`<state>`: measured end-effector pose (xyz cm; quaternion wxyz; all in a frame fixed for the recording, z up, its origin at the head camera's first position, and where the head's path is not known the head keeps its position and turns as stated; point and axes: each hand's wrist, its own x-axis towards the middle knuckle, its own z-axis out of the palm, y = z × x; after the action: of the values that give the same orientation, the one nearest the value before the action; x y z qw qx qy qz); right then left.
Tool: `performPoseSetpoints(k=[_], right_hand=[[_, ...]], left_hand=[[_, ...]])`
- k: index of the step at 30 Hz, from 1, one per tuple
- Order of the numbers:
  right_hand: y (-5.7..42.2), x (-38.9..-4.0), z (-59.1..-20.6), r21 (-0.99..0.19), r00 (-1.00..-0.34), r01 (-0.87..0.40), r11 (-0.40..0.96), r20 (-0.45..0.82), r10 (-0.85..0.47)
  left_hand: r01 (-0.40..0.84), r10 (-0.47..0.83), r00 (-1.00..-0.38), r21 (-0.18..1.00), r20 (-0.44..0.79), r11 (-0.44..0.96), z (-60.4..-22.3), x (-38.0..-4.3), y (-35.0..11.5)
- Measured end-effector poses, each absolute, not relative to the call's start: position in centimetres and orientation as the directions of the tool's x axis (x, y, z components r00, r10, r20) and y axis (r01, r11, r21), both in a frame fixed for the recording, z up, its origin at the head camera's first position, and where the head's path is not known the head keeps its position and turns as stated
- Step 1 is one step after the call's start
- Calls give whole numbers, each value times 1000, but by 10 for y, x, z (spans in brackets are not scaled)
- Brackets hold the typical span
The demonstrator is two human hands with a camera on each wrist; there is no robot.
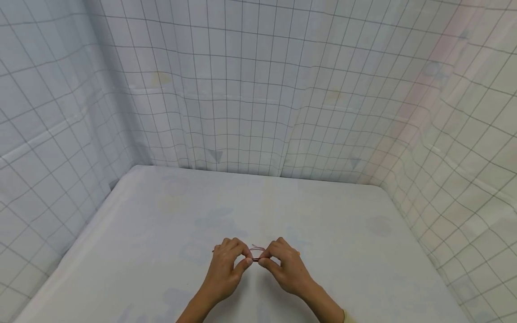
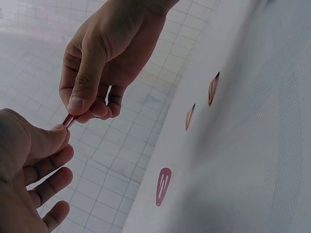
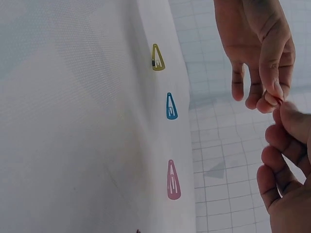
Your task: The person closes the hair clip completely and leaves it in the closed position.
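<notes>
In the head view a dark red snap hair clip (image 1: 256,259) spans the small gap between my two hands, low over the table. My left hand (image 1: 226,269) pinches one end between thumb and index finger. The other end is pinched the same way by my right hand (image 1: 284,268). The left wrist view shows the middle of the clip (image 2: 69,121) between the fingertips; its ends are hidden by them. Just beyond the hands, a thin pink outline (image 1: 257,247) shows on the table in the head view.
On the white-covered table (image 1: 258,206) lie a mauve hair clip (image 2: 166,173) and two orange-brown clips (image 2: 211,97) in the left wrist view. A yellow clip (image 3: 159,68), a blue clip (image 3: 172,116) and a pink clip (image 3: 174,196) appear in the right wrist view. Grid-patterned curtains (image 1: 258,89) surround the table.
</notes>
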<state>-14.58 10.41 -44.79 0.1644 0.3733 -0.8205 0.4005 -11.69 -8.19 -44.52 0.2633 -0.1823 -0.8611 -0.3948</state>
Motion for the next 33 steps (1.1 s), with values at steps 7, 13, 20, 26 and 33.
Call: performPoseSetpoints(k=[7, 13, 20, 26, 33], right_hand=[[105, -147, -449, -566, -670, -739, 366, 553, -495], [106, -145, -450, -544, -686, -727, 419, 547, -480], [108, -147, -453, -425, -624, -775, 468, 628, -465], [110, -148, -453, -351, -583, -798, 491, 656, -479], [109, -151, -453, -270, -503, -842, 467, 702, -504]], left_hand=[[498, 95, -824, 634, 559, 592, -445, -116, -83], [426, 73, -874, 683, 481, 593, -444, -115, -83], [371, 46, -902, 717, 429, 590, -447, -117, -85], [355, 53, -918, 753, 393, 555, -448, -117, -86], [277, 70, -957, 812, 283, 513, -446, -117, -86]])
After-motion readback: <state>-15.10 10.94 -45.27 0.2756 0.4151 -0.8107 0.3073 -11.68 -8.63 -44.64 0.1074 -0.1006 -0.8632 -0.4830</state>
